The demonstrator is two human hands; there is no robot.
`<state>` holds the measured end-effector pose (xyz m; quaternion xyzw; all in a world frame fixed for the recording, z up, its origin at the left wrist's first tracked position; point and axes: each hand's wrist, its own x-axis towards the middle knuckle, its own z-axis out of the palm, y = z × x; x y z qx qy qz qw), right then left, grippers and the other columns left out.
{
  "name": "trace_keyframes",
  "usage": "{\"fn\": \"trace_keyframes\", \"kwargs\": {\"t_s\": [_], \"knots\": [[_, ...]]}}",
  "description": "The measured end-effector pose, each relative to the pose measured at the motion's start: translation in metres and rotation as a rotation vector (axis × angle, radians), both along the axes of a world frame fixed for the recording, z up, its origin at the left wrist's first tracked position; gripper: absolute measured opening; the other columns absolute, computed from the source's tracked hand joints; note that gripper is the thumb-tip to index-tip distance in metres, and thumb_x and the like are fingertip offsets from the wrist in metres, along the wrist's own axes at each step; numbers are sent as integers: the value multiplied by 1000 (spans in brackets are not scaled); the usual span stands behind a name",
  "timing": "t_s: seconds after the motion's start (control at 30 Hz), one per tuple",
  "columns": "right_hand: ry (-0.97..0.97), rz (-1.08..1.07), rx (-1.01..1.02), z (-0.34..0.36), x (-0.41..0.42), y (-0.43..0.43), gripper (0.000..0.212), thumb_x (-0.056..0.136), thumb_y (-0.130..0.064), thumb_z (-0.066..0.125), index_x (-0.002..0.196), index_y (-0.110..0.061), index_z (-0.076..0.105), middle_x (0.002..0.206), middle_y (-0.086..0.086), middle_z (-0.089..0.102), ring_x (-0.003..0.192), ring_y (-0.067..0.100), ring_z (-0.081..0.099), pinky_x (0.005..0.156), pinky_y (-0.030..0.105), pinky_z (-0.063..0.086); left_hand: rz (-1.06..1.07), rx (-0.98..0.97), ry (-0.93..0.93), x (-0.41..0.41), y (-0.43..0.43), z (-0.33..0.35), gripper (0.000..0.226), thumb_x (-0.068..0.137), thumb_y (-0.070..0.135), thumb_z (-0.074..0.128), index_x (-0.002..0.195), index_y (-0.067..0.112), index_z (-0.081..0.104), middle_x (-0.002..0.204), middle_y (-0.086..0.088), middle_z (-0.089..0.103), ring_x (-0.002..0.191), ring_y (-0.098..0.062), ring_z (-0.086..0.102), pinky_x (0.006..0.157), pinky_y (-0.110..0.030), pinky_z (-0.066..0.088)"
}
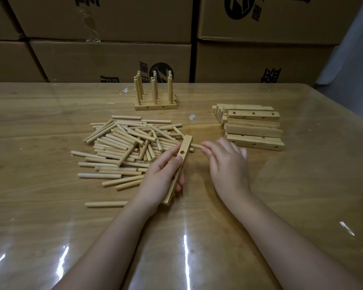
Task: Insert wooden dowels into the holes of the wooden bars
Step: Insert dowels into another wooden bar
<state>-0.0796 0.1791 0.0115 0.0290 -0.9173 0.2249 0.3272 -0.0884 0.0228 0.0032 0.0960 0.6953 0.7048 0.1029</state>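
In the head view, both bare forearms are reaching in from the near edge of the bench (50, 227), which is lying under a glossy clear sheet. The left hand (164, 172) is gripping a wooden bar (181, 158), holding it lengthwise away from the person, far end tilted up. The thumb is pressing on the top face just near an open hole, the index finger is stretching along the bar's left side, and the other fingers are curling underneath.

The right hand (226, 162), back upward, is pinching a dowel (196, 145) in its fingertips. The dowel is lying level, with its left end meeting the bar's right face near the far end. Whether it is sitting in a hole cannot be told.

A pile of dowels (126, 143) is lying left of the bar, touching it. A stack of bars (254, 126) is sitting to the far right, and a finished assembly (155, 93) with upright dowels is standing at the far middle.

Cardboard boxes (113, 59) are standing stacked behind the bench, showing a round black logo and black characters, which are partly hidden and cannot be read.
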Motion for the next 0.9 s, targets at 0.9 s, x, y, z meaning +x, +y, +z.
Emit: {"fn": "trace_keyframes", "kwargs": {"t_s": [0.9], "knots": [[-124, 46, -132, -2, -1, 7, 20, 93, -15, 52, 99, -17, 71, 86, -2, 66, 76, 19, 58, 72, 32, 35, 12, -76, 88, 8, 6, 4, 35, 98, 19, 46, 122, 46, 51, 54, -2, 56, 51, -12, 53, 51, -20, 47]]}}
